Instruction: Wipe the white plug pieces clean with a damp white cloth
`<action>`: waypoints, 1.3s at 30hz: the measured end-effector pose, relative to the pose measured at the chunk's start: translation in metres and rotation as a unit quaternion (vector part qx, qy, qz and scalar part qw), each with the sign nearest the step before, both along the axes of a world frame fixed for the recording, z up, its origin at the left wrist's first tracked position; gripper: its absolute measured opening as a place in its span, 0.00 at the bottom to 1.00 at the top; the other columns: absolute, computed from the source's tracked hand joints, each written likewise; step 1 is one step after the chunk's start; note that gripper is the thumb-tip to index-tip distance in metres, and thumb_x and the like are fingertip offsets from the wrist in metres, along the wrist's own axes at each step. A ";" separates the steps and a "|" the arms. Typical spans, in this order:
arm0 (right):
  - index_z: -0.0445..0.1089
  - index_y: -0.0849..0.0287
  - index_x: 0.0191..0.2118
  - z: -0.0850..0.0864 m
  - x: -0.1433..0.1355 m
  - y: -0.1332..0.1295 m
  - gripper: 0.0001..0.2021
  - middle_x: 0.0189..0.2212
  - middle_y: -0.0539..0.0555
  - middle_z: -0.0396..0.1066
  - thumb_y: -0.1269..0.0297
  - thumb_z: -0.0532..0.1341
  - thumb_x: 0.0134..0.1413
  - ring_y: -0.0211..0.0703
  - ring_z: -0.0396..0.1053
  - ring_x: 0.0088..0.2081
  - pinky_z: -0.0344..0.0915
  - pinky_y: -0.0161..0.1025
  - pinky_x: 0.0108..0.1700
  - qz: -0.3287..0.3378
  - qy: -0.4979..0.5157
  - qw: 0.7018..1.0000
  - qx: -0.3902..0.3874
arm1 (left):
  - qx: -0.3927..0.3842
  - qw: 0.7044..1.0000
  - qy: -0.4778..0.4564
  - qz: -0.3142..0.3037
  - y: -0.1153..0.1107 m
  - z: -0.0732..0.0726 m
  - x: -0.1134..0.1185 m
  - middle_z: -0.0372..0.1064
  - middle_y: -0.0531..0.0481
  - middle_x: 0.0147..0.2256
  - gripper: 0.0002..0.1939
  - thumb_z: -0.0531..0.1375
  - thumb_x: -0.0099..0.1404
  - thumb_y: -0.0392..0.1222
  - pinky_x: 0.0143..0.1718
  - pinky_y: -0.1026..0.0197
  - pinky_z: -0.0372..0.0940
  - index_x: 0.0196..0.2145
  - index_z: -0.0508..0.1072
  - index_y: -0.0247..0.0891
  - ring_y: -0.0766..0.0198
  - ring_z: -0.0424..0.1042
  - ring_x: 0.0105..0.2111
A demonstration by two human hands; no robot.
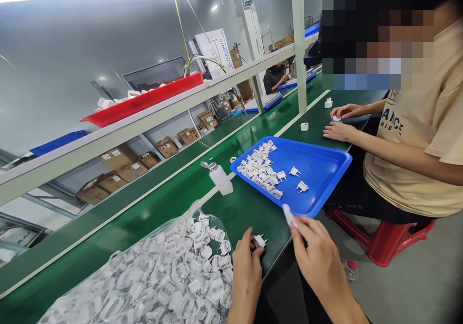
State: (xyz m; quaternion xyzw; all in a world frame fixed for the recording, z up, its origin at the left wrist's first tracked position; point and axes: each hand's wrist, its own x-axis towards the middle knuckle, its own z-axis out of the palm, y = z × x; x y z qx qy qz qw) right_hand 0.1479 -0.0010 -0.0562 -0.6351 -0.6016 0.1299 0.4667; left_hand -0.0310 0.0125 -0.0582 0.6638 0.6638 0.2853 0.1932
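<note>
My left hand [246, 271] pinches a small white two-pin plug [259, 240] between thumb and fingers, just above the green bench edge, pins pointing right. In my right hand [320, 256] the fingers close on a thin white strip [288, 215] that looks like a folded cloth; its exact kind is unclear. Close to my left hand lies a clear plastic bag [170, 266] heaped with many white plug pieces. Beyond my right hand sits a blue tray [318, 169] with white plugs [258, 169] piled at its left side and two lying singly near the middle.
A white pump bottle [220, 180] stands behind the tray on the green bench [249, 213]. At right a co-worker's hands [342, 126] handle a white piece, near two more white pieces. A red tray [152, 100] rests on the shelf rail above. A red stool [388, 242] stands below.
</note>
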 end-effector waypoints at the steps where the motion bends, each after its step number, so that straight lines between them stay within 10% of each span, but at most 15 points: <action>1: 0.73 0.61 0.57 -0.004 -0.003 0.001 0.18 0.52 0.62 0.74 0.62 0.51 0.72 0.53 0.68 0.50 0.69 0.51 0.51 0.046 -0.010 0.999 0.011 | -0.003 1.000 -0.016 -0.001 0.000 -0.002 -0.003 0.77 0.40 0.41 0.21 0.56 0.65 0.30 0.45 0.54 0.71 0.55 0.72 0.30 0.54 0.77 0.41; 6: 0.69 0.48 0.62 -0.020 -0.022 -0.002 0.23 0.61 0.51 0.71 0.75 0.56 0.66 0.48 0.66 0.47 0.71 0.48 0.51 0.273 -0.056 0.960 0.029 | 0.030 0.998 -0.052 -0.034 -0.003 -0.010 -0.008 0.77 0.39 0.43 0.24 0.51 0.59 0.26 0.48 0.49 0.70 0.49 0.77 0.33 0.52 0.76 0.44; 13: 0.68 0.58 0.61 -0.023 -0.018 -0.001 0.18 0.59 0.59 0.72 0.72 0.51 0.71 0.49 0.62 0.45 0.70 0.50 0.48 0.357 -0.056 0.932 0.016 | 0.063 0.996 -0.061 -0.032 0.003 -0.011 -0.009 0.77 0.42 0.37 0.19 0.52 0.55 0.26 0.42 0.50 0.69 0.39 0.78 0.35 0.52 0.74 0.39; 24: 0.70 0.54 0.36 -0.004 -0.029 0.029 0.16 0.37 0.49 0.76 0.66 0.48 0.74 0.45 0.63 0.39 0.65 0.44 0.42 0.325 -0.045 0.944 -0.013 | 0.064 0.993 -0.087 -0.037 0.001 -0.017 -0.012 0.75 0.43 0.34 0.16 0.54 0.55 0.26 0.39 0.52 0.67 0.37 0.77 0.36 0.51 0.73 0.37; 35: 0.68 0.51 0.62 -0.040 -0.001 -0.012 0.20 0.58 0.56 0.73 0.71 0.53 0.69 0.49 0.70 0.49 0.69 0.49 0.52 0.360 -0.145 0.921 0.035 | 0.062 0.991 -0.117 -0.035 -0.004 -0.009 -0.010 0.71 0.47 0.33 0.18 0.52 0.54 0.25 0.37 0.57 0.66 0.36 0.76 0.38 0.56 0.71 0.35; 39: 0.75 0.53 0.55 -0.035 0.025 -0.010 0.20 0.47 0.58 0.77 0.54 0.51 0.72 0.47 0.74 0.46 0.72 0.42 0.50 0.177 -0.022 0.983 -0.042 | 0.069 0.959 -0.270 -0.052 -0.011 -0.010 -0.007 0.76 0.47 0.35 0.17 0.58 0.54 0.28 0.37 0.59 0.69 0.40 0.78 0.39 0.58 0.75 0.34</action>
